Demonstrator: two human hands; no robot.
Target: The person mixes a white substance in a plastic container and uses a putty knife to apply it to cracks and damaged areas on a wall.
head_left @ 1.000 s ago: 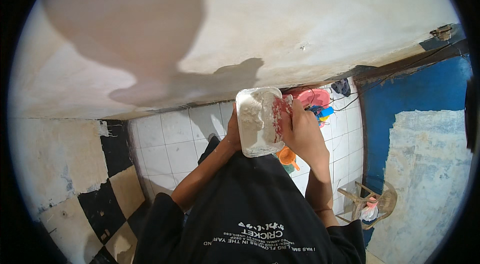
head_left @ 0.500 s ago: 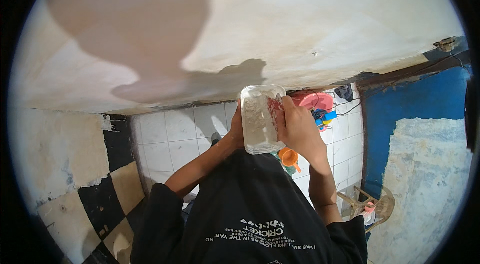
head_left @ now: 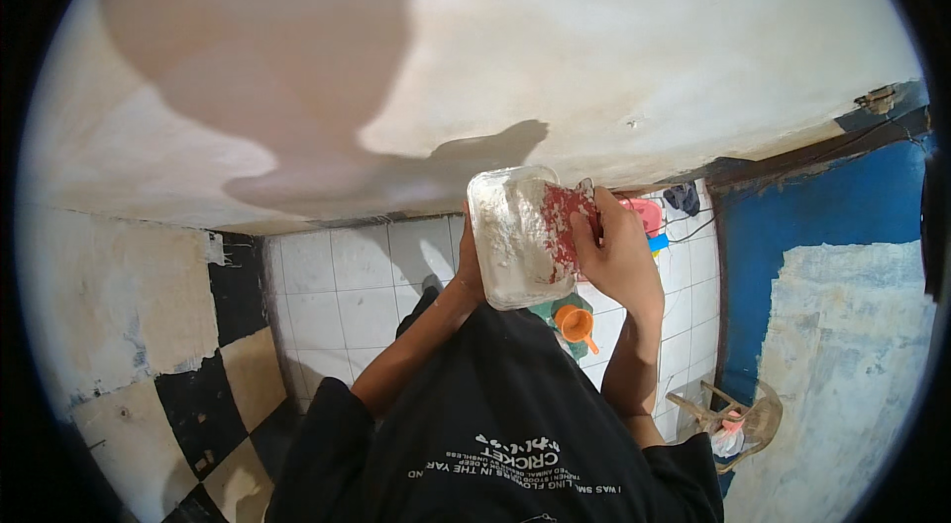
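Note:
My left hand (head_left: pixel 469 263) is closed around the left side of a white rectangular tray (head_left: pixel 515 296), its fingers partly hidden underneath. Inside the tray lies pale, wet putty (head_left: pixel 520 226), smeared thick towards the middle. My right hand (head_left: pixel 626 251) grips a flat red putty spreader (head_left: pixel 568 231), thumb on its near face. Its blade is spotted with white putty and lies over the tray's right side, against the putty or just above it; I cannot tell which.
A large cream wall (head_left: pixel 594 48) rises just ahead, carrying my shadow. On the white tiled floor (head_left: pixel 362 261) are an orange dipper (head_left: pixel 574 323) and a pink basin (head_left: pixel 647 215). A worn chair (head_left: pixel 761 414) stands at right by a blue, partly patched wall (head_left: pixel 792 191).
My right hand has moved right with the spreader, and more of the red blade now shows. The tray has shifted slightly left and tilted a little.

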